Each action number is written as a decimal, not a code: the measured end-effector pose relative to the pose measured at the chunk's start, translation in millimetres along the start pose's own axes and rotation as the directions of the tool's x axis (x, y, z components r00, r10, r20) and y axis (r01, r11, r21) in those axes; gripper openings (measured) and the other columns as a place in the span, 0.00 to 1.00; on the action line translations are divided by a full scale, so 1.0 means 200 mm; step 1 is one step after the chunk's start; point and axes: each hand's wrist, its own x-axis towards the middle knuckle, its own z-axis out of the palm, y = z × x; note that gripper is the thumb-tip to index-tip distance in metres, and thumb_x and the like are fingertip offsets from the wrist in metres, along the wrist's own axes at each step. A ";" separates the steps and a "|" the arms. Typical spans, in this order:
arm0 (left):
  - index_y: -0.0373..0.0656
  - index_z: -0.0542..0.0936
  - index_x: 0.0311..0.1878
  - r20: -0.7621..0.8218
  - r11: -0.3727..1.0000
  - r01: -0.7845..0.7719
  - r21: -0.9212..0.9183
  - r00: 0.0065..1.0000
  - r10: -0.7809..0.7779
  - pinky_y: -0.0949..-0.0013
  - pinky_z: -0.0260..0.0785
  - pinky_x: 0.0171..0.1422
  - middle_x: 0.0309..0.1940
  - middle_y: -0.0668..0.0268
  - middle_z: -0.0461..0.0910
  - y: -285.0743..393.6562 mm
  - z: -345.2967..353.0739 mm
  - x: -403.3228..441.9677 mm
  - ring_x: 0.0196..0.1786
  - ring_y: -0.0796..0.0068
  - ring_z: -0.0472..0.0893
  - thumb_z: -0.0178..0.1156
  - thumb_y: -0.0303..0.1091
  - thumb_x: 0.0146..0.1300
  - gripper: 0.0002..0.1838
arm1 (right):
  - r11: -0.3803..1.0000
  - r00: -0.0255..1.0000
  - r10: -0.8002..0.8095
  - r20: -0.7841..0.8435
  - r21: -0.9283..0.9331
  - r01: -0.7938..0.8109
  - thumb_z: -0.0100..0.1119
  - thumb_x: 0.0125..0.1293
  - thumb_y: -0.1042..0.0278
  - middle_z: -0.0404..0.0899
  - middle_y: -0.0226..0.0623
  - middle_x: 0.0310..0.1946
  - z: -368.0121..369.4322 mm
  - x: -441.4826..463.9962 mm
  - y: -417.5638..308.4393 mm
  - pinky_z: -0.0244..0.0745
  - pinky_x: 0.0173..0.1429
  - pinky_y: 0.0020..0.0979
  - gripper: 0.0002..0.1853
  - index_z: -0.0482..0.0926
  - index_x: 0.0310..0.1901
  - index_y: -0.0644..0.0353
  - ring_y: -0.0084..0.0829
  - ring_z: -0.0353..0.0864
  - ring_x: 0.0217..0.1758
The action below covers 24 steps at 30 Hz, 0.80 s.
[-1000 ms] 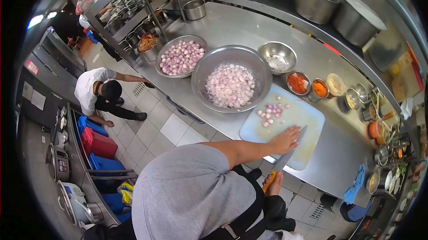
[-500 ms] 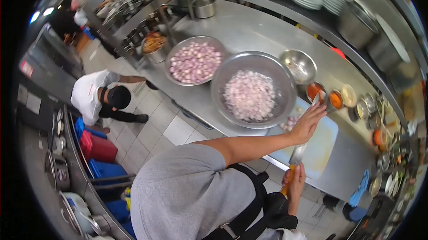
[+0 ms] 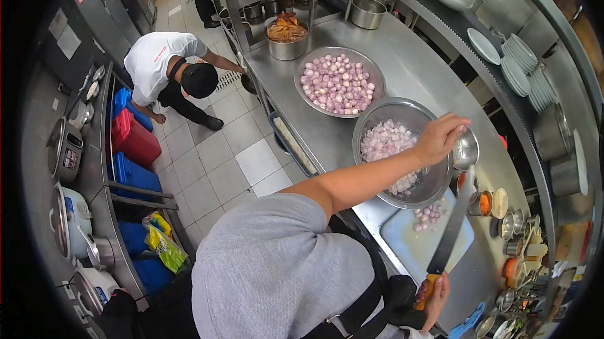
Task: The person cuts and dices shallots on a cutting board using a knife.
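Observation:
My right hand (image 3: 435, 295) is closed round the orange handle of a large knife (image 3: 454, 229), its blade pointing up and away over the cutting board (image 3: 402, 238). My left hand (image 3: 442, 139) is raised over the far rim of the big metal bowl (image 3: 434, 183), beside a small metal bowl (image 3: 465, 151); its fingers are slightly bent, with nothing visible in them. Peeled, cut shallots (image 3: 387, 142) fill part of the big bowl. Several shallot pieces (image 3: 428, 215) lie on the board, partly beside the blade. A second bowl of whole shallots (image 3: 336, 84) stands farther left.
A co-worker (image 3: 167, 71) bends down in the aisle at left. A pot of brown food (image 3: 287, 37) stands near the shelf posts. Orange sauce (image 3: 485, 203) and other small containers line the right side. An overhead shelf (image 3: 440, 27) holds plates and pots.
The view has swung toward the left. My left hand has left the blade and moved over the bowls. The knife remains in my right hand, its blade now uncovered.

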 end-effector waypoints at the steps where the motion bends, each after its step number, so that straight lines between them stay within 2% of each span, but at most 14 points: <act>1: 0.38 0.85 0.56 0.004 1.000 0.007 -0.004 1.000 -0.007 0.61 0.76 0.49 0.40 0.56 0.84 0.03 -0.02 0.01 0.39 0.56 0.85 0.58 0.21 0.75 0.12 | 1.000 1.000 -0.017 -0.013 0.015 0.017 0.52 0.86 0.49 0.72 0.32 0.24 -0.05 0.01 0.01 0.65 0.20 0.25 0.20 0.73 0.64 0.56 0.22 0.69 0.17; 5: 0.43 0.87 0.56 0.281 0.940 -0.212 0.267 0.950 0.135 0.51 0.76 0.52 0.40 0.56 0.87 -0.19 -0.07 -0.07 0.39 0.53 0.86 0.61 0.22 0.69 0.14 | 0.992 0.956 0.011 -0.293 0.126 0.027 0.55 0.84 0.49 0.74 0.33 0.30 -0.17 -0.04 0.13 0.67 0.22 0.26 0.25 0.68 0.73 0.53 0.23 0.71 0.22; 6: 0.45 0.87 0.60 0.490 0.829 -0.139 0.542 0.854 -0.177 0.45 0.74 0.64 0.50 0.52 0.88 -0.30 -0.13 -0.11 0.52 0.48 0.87 0.62 0.26 0.67 0.19 | 0.988 0.953 -0.015 -0.303 0.140 0.060 0.57 0.84 0.51 0.74 0.33 0.30 -0.23 -0.04 0.21 0.66 0.23 0.26 0.24 0.69 0.72 0.53 0.23 0.70 0.22; 7: 0.46 0.85 0.64 0.542 0.747 -0.205 0.632 0.806 -0.237 0.45 0.67 0.76 0.63 0.47 0.83 -0.50 -0.20 -0.25 0.66 0.43 0.81 0.62 0.31 0.68 0.21 | 0.984 0.955 0.009 -0.298 0.174 0.045 0.59 0.83 0.56 0.74 0.32 0.30 -0.27 -0.05 0.27 0.68 0.23 0.26 0.24 0.69 0.72 0.55 0.22 0.71 0.22; 8: 0.47 0.83 0.67 0.458 0.437 -0.224 0.871 0.692 -0.559 0.46 0.64 0.80 0.71 0.43 0.77 -0.55 -0.20 -0.33 0.74 0.39 0.74 0.65 0.32 0.67 0.24 | 0.994 0.942 0.024 -0.334 0.111 0.013 0.61 0.81 0.60 0.74 0.29 0.29 -0.29 -0.07 0.30 0.69 0.24 0.26 0.24 0.69 0.72 0.58 0.21 0.71 0.23; 11: 0.43 0.84 0.65 0.413 0.687 -0.135 0.714 0.873 -0.258 0.45 0.70 0.75 0.68 0.43 0.78 -0.35 -0.04 -0.36 0.70 0.41 0.77 0.67 0.25 0.63 0.25 | 1.000 0.930 -0.004 -0.366 -0.012 0.000 0.63 0.81 0.63 0.73 0.27 0.27 -0.34 -0.13 0.47 0.69 0.24 0.25 0.22 0.72 0.69 0.61 0.19 0.72 0.22; 13: 0.42 0.85 0.63 0.453 0.825 -0.066 0.562 0.859 -0.240 0.48 0.73 0.72 0.64 0.46 0.81 -0.19 0.19 -0.41 0.67 0.43 0.79 0.68 0.25 0.63 0.22 | 1.000 0.919 -0.018 -0.394 -0.029 0.007 0.63 0.80 0.63 0.74 0.28 0.27 -0.39 -0.17 0.63 0.69 0.24 0.26 0.20 0.74 0.66 0.63 0.19 0.72 0.22; 14: 0.41 0.86 0.60 0.457 0.910 0.012 0.415 0.862 -0.220 0.51 0.76 0.69 0.60 0.48 0.83 -0.14 0.29 -0.45 0.64 0.45 0.82 0.68 0.25 0.64 0.20 | 0.979 0.924 -0.009 -0.382 -0.192 -0.069 0.63 0.80 0.64 0.75 0.31 0.27 -0.42 -0.18 0.71 0.69 0.26 0.29 0.18 0.76 0.63 0.64 0.22 0.72 0.22; 15: 0.40 0.86 0.58 0.511 0.932 0.011 0.362 0.834 -0.208 0.55 0.80 0.62 0.56 0.53 0.86 -0.10 0.39 -0.51 0.56 0.51 0.87 0.69 0.27 0.65 0.18 | 0.926 0.930 0.002 -0.367 -0.350 -0.140 0.63 0.80 0.64 0.77 0.33 0.26 -0.45 -0.19 0.79 0.69 0.28 0.32 0.16 0.77 0.60 0.65 0.25 0.73 0.23; 16: 0.40 0.86 0.58 0.523 0.936 0.008 0.352 0.828 -0.204 0.55 0.80 0.62 0.56 0.53 0.86 -0.09 0.48 -0.59 0.56 0.51 0.87 0.69 0.27 0.65 0.18 | 0.929 0.925 0.003 -0.380 -0.341 -0.144 0.63 0.80 0.64 0.77 0.33 0.26 -0.48 -0.20 0.89 0.69 0.28 0.32 0.16 0.77 0.60 0.65 0.25 0.73 0.23; 18: 0.40 0.88 0.54 0.649 0.882 0.263 0.392 0.601 -0.467 0.52 0.78 0.62 0.52 0.52 0.86 -0.14 0.64 -0.78 0.56 0.50 0.85 0.66 0.26 0.65 0.14 | 0.824 0.912 -0.130 -0.389 -0.554 -0.119 0.62 0.80 0.64 0.79 0.41 0.28 -0.51 -0.22 1.05 0.71 0.33 0.38 0.14 0.78 0.56 0.67 0.32 0.75 0.26; 19: 0.40 0.88 0.54 0.663 0.888 0.252 0.386 0.594 -0.456 0.52 0.78 0.62 0.52 0.52 0.86 -0.21 0.71 -0.87 0.56 0.50 0.85 0.66 0.26 0.65 0.14 | 0.850 0.895 -0.074 -0.440 -0.498 -0.175 0.61 0.80 0.63 0.81 0.46 0.29 -0.47 -0.24 0.98 0.74 0.39 0.42 0.15 0.78 0.57 0.67 0.39 0.77 0.30; 21: 0.40 0.88 0.50 0.691 0.840 -0.038 0.542 0.588 -0.420 0.51 0.79 0.60 0.49 0.53 0.87 -0.39 0.83 -1.05 0.53 0.51 0.86 0.66 0.31 0.66 0.11 | 0.871 0.891 -0.034 -0.452 -0.450 -0.195 0.62 0.81 0.63 0.82 0.47 0.30 -0.50 -0.27 0.98 0.75 0.40 0.42 0.15 0.78 0.58 0.67 0.41 0.79 0.32; 24: 0.41 0.88 0.48 0.717 0.726 -0.282 0.627 0.572 -0.397 0.50 0.79 0.59 0.44 0.54 0.87 -0.58 0.96 -1.18 0.51 0.51 0.86 0.66 0.33 0.67 0.10 | 0.880 0.898 0.082 -0.433 -0.390 -0.269 0.62 0.81 0.63 0.85 0.50 0.34 -0.56 -0.33 0.82 0.77 0.43 0.42 0.17 0.78 0.62 0.67 0.44 0.82 0.35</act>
